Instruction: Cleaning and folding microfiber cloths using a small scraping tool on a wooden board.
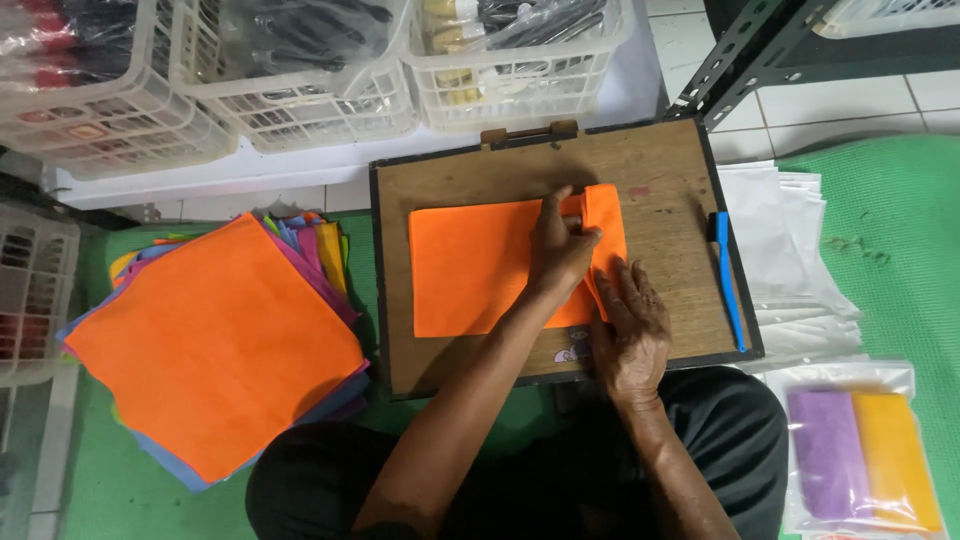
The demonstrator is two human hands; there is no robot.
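— Orange felt sheet (480, 265) lies flat on a brown wooden board (660, 170), which sits across the seated person's lap. Its right edge is folded up and over.

— What are the hands doing?

— Left hand (560, 245) reaches across from the left and pinches the folded flap, fingers closed on the felt. Right hand (630, 330) lies open, palm down, pressing the sheet's lower right corner against the board.

— Anything else on the board?

— A blue tool (728, 280), long and thin, rests along the right edge; possibly a cutter or pen, I cannot tell from here.

— And around it?

— A stack of coloured felt squares (215, 340), orange on top, sits on the green mat (890, 240) to the left. White sheets (780, 230) lie to the right. A clear bag (860, 450) holding purple and yellow felt is nearer the person. White baskets (310, 90) stand behind the board.
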